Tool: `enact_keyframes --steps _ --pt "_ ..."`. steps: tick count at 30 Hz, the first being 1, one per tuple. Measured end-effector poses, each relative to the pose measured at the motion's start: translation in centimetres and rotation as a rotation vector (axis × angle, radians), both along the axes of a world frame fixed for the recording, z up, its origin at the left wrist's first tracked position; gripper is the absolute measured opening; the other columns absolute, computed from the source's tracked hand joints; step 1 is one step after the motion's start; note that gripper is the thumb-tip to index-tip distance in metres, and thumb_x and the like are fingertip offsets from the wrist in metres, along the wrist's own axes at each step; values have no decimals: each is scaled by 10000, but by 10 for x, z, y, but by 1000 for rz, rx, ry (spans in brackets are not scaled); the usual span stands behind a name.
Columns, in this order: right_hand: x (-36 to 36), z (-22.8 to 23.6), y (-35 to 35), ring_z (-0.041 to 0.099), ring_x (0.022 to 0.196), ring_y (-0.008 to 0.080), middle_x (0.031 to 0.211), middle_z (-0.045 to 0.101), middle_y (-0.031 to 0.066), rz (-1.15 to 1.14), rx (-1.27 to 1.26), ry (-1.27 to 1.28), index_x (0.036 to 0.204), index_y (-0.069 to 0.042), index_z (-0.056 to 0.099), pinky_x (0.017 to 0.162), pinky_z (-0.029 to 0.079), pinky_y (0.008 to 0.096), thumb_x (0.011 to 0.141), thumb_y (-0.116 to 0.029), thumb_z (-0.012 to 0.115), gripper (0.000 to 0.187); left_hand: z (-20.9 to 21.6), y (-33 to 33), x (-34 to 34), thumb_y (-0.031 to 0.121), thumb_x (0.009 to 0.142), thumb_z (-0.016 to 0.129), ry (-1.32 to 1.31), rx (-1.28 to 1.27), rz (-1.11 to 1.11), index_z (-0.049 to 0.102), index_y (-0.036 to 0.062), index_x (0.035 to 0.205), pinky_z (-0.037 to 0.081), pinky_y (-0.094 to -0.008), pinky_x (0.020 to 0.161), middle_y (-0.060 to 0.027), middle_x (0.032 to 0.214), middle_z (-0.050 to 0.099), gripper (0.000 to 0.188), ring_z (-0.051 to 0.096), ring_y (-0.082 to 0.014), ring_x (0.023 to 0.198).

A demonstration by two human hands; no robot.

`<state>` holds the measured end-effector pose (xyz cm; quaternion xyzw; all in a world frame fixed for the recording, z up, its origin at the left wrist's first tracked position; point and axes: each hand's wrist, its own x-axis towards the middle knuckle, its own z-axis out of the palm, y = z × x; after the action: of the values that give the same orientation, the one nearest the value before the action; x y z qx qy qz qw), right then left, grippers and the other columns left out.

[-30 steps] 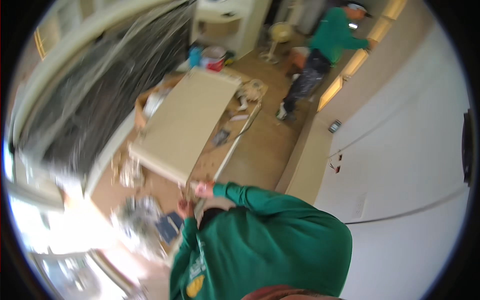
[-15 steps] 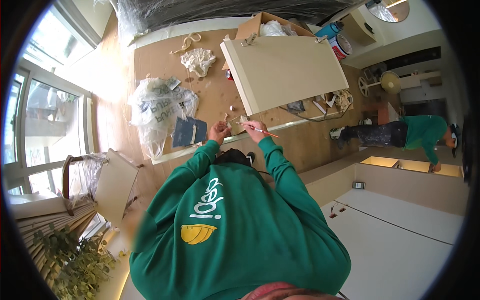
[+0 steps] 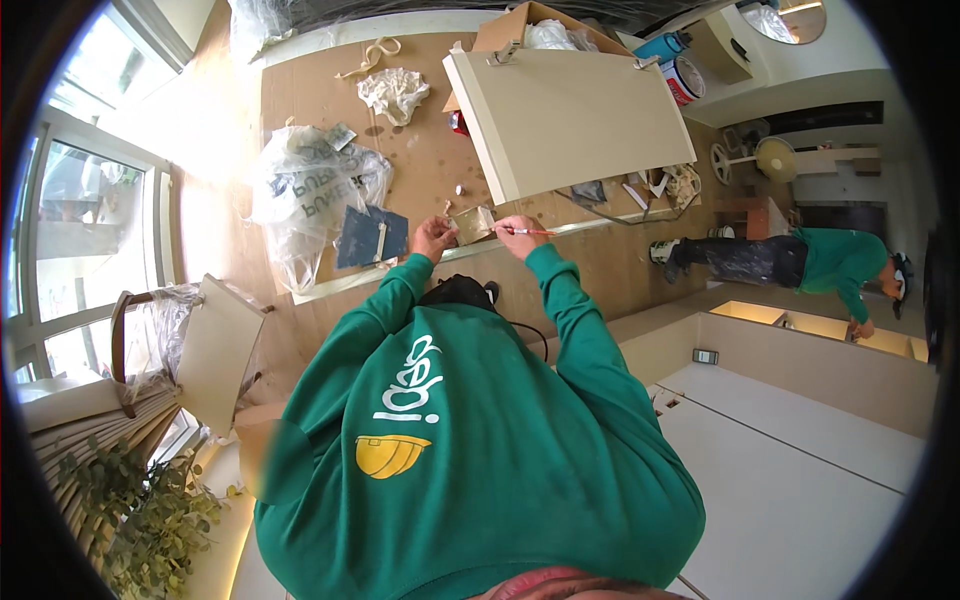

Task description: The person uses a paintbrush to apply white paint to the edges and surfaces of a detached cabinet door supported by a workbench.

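Observation:
My right hand (image 3: 519,237) grips a thin paintbrush (image 3: 540,233) with a red-orange handle. Its tip end lies near a small flat tan piece (image 3: 469,226), and I cannot tell whether the two touch. At that piece's left edge is my left hand (image 3: 434,238), fingers closed on it. Both hands are over the near edge of a cardboard-covered surface (image 3: 430,190). A dark blue-grey board (image 3: 368,240) with a pale strip on it lies left of my left hand. Just beyond the hands stands a small whitish round object (image 3: 460,190).
A large cream panel (image 3: 570,125) with hinges leans against a cardboard box (image 3: 540,20). A clear plastic bag (image 3: 310,190) and a crumpled cloth (image 3: 393,95) lie left. Scraps (image 3: 682,185) and a cable lie right. Farther right, a co-worker in green (image 3: 845,262) reaches to a lit shelf.
The tan piece shows more of its flat face, and the brush handle lies more level. My right hand has moved slightly right and up. The whole view has shifted a little.

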<state>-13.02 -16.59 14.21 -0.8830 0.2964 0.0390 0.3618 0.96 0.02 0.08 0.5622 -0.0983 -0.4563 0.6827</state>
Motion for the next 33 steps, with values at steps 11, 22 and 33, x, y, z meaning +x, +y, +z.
enact_keyframes --steps 11,22,33 --pt "4 -10 10 658 715 231 808 693 125 -1 -84 -188 989 -87 763 648 514 354 884 -287 631 262 -1 -2 -4 2 874 714 21 -55 15 514 26 965 575 -283 595 -62 803 634 222 654 -146 689" --pt "-6 -31 14 657 725 223 832 689 125 93 53 -200 1024 -99 762 662 517 331 883 -253 642 240 10 0 -4 -23 878 698 -43 -18 -4 530 26 975 575 -280 605 -37 803 619 200 640 -129 716" --pt "-6 -20 12 667 733 236 783 679 134 -4 61 -72 1007 -98 762 656 515 352 868 -273 645 253 9 -1 -1 -3 871 717 -87 26 -12 533 20 969 573 -278 608 -40 807 621 209 626 -119 697"
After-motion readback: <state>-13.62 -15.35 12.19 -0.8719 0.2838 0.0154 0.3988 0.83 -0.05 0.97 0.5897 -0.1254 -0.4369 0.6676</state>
